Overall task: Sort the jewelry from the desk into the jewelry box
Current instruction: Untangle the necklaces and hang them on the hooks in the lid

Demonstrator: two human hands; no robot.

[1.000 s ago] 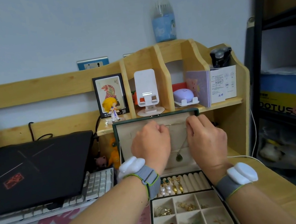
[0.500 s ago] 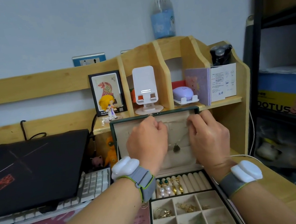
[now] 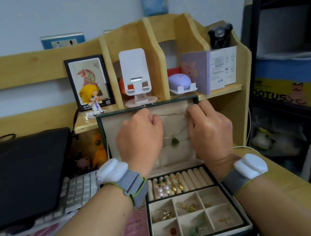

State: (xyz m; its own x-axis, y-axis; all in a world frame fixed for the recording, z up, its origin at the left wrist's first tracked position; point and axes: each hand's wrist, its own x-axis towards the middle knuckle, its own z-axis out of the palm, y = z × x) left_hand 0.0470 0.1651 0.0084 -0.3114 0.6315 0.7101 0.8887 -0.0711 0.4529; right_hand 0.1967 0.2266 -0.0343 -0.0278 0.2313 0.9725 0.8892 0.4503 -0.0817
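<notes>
Jewelry box nearest, tray compartments holding rings and earrings. Left hand and right hand each pinch the thin necklace chain, green pendant dangling against the lid lining. Likely hanging step; next needs hooking chain inside lid. Beyond: wooden desk, shelf, laptop.

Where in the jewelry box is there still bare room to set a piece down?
Free: the ring rolls right of the gold rings. The bottom-right compartment looks nearly bare. Crowded: the two top-left compartments with gold pieces, and the lid, where both hands hold the necklace.
</notes>
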